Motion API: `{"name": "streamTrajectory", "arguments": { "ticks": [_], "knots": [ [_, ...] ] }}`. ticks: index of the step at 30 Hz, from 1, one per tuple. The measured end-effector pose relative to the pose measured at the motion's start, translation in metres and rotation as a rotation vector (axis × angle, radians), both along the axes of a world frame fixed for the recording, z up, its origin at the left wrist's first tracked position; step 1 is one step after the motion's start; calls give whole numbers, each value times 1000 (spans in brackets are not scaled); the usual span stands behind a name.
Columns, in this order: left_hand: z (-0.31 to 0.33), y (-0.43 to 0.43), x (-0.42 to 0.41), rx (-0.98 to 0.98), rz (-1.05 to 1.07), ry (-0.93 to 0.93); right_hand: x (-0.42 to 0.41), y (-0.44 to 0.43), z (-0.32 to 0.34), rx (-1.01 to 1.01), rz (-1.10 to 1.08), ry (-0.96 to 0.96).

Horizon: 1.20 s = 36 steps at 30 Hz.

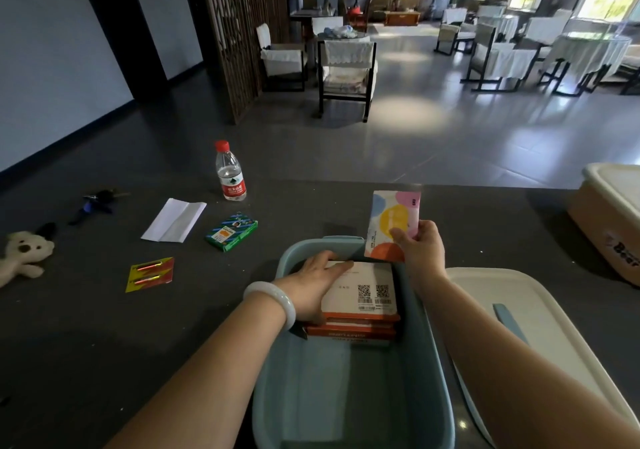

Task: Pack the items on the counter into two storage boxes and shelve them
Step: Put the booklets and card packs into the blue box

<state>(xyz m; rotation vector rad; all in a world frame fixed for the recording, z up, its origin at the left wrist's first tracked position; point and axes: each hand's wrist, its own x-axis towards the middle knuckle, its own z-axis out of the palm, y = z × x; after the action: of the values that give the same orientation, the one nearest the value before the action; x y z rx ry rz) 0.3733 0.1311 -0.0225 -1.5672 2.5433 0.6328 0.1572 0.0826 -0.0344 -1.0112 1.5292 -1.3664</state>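
A blue storage box (436, 362) stands open on the dark counter in front of me. Inside its far end lies a stack of flat white-and-orange boxes (367, 296). My left hand (311, 282) lies on the top of that stack, fingers stretched over it and thumb at its near edge. My right hand (420, 249) holds a colourful tissue pack (393, 222) upright above the box's far right corner. On the counter to the left lie a green carton (232, 232), a yellow-and-red card (149, 274), a folded white paper (173, 220), a water bottle (230, 171) and a plush toy (22, 253).
The blue box's white lid (540, 338) lies on the counter to the right. A beige storage box with its lid on (613, 216) sits at the far right edge. A dark blue bundle of keys (98, 201) lies at the far left. Chairs and tables stand beyond the counter.
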Motion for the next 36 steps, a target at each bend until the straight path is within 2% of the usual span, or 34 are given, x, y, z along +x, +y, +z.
{"name": "streamTrajectory", "arguments": {
  "ticks": [7, 17, 21, 26, 32, 36],
  "knots": [
    [3, -1, 0, -1, 25, -63, 0, -1, -2, -16, 10, 21],
    [4, 1, 0, 15, 77, 6, 1, -3, -4, -45, -6, 72],
    [6, 6, 0, 22, 71, -62, 1, -4, -4, -43, 1, 88],
    [-7, 19, -7, -46, 73, -254, 0, -3, -4, -46, -5, 107],
    [-9, 23, -12, -11, 205, -181, 1, -2, -3, -54, 0, 98],
    [-7, 24, -13, -20, 205, -170, 1, 0, -3, -59, 9, 76]
  ]
}}
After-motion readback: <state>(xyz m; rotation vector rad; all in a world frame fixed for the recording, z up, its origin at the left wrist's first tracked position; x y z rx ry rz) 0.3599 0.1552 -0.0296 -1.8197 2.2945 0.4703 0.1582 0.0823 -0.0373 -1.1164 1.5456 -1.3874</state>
